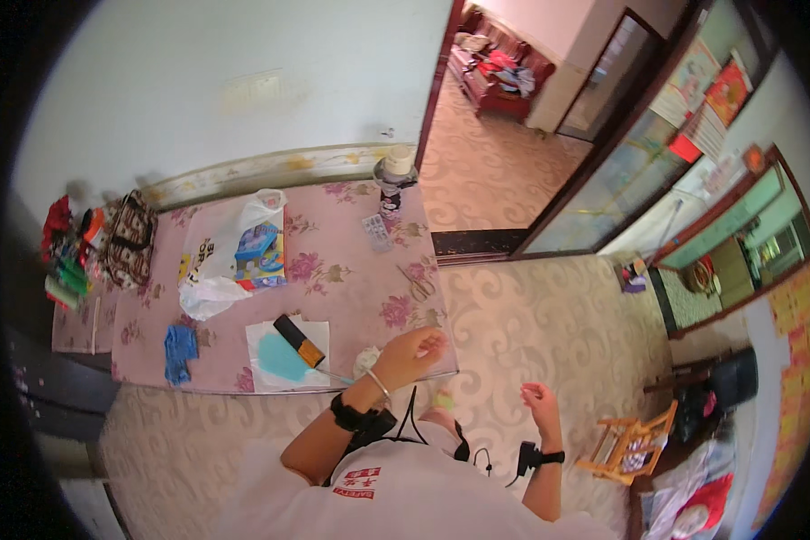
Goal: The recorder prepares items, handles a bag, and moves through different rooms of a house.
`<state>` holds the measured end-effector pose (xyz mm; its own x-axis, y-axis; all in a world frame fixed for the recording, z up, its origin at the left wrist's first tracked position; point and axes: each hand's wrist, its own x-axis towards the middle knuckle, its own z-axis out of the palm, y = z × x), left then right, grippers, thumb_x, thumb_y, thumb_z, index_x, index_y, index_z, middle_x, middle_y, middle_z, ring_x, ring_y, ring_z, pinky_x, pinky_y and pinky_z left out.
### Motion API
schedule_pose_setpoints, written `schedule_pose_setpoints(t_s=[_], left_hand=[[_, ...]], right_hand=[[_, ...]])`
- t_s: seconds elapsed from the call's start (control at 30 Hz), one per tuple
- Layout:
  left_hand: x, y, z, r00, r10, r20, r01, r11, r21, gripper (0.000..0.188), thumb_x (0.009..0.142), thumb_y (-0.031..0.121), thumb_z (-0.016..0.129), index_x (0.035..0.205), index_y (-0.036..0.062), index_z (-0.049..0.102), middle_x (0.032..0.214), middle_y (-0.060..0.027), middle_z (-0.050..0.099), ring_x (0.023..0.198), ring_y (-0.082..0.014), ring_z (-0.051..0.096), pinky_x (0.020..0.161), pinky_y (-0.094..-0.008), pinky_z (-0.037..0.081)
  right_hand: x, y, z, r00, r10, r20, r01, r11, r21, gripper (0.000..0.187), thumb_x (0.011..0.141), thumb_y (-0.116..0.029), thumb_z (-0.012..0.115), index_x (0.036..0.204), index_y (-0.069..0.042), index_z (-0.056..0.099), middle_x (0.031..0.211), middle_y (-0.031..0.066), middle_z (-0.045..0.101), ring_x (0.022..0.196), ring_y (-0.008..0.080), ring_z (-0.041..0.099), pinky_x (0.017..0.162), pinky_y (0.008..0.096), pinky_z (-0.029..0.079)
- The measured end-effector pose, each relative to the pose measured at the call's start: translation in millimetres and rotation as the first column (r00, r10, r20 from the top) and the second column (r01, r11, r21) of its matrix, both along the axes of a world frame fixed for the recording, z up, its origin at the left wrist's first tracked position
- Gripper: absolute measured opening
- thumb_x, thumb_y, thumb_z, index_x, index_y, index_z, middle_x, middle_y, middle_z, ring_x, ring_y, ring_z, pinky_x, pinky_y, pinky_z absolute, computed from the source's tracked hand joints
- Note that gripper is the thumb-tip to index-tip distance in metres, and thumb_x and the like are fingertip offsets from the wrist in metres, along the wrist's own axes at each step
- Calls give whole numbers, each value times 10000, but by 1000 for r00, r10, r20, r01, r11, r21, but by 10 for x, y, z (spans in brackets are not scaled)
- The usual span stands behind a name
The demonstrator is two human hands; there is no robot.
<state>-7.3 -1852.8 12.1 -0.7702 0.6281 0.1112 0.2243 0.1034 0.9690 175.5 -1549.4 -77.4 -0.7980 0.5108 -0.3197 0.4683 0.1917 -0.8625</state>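
My left hand [412, 354] hovers by the front right corner of the table [342, 306], its fingers loosely bent and nothing seen in them. Close beside that wrist is a crumpled white thing [365, 362]. Farther left, a white sheet with a teal patch [283, 358] lies at the table's front edge, and a black-and-orange oblong tool [300, 341] rests across it. Off the table to the right, over the floor, my right hand [542, 407] is raised with its fingers loosely apart and holds nothing. Both wrists carry black straps.
Scissors [417, 283], a clear pack [377, 233] and a lidded bottle [396, 183] line the table's right side. A plastic bag with a box [259, 255], a blue cloth [180, 355] and a patterned bag [131, 241] lie leftward. A wooden chair [630, 445] stands right.
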Motion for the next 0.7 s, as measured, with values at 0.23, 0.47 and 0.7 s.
schedule_pose_setpoints(t_s=[0.23, 0.47, 0.7], left_hand=[[-65, -73, -258, 858, 483, 175, -463, 874, -146, 222, 820, 129, 572, 1018, 29, 562, 922, -77, 629, 842, -157, 599, 744, -269, 473], [282, 386, -10, 574, 809, 126, -776, 587, -232, 196, 813, 105, 582, 992, 27, 573, 921, -69, 630, 830, -142, 601, 735, -261, 473], [800, 598, 61, 293, 945, 148, -909, 323, -264, 180, 825, 61, 555, 998, 13, 576, 932, -75, 632, 853, -142, 603, 773, -256, 477]], right_hand=[[-2299, -135, 129, 826, 562, -38, -547, 816, 187, 277, 798, -217, 620, 980, -9, 600, 866, 93, 649, 776, 152, 616, 687, 279, 479], [-4141, -1170, -374, 547, 827, -127, -781, 559, 278, 428, 739, -288, 648, 1032, 6, 541, 911, 137, 608, 879, 284, 582, 768, 346, 464], [-4523, -1800, -631, 647, 760, 66, -630, 483, 609, 626, 654, -292, 704, 1118, 45, 452, 1170, 251, 438, 1091, 377, 448, 896, 416, 405]])
